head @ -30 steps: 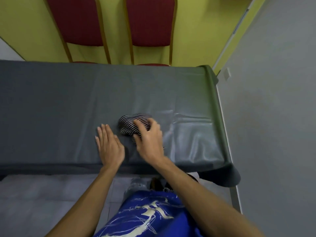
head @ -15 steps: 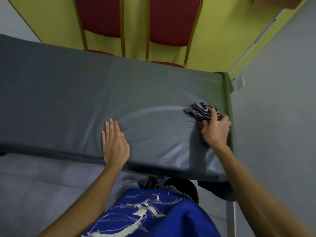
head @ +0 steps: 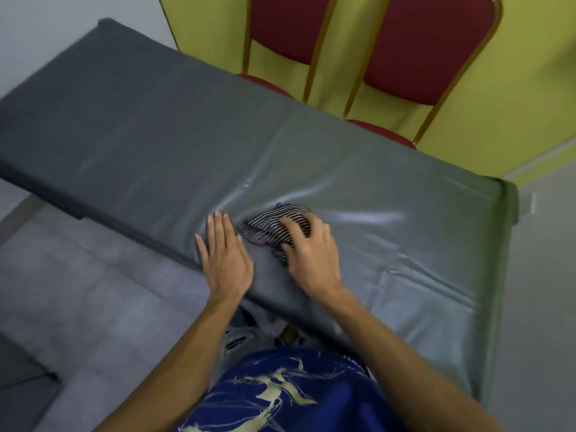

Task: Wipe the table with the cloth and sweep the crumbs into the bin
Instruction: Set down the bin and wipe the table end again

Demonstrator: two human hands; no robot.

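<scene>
Cloth under right hand

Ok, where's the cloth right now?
Head view: the cloth lies bunched on the table near its front edge, under the fingers of the right hand and just right of the flat left hand.

Black-and-white striped cloth, bunched, lies near the front edge of the grey-covered table.
</scene>
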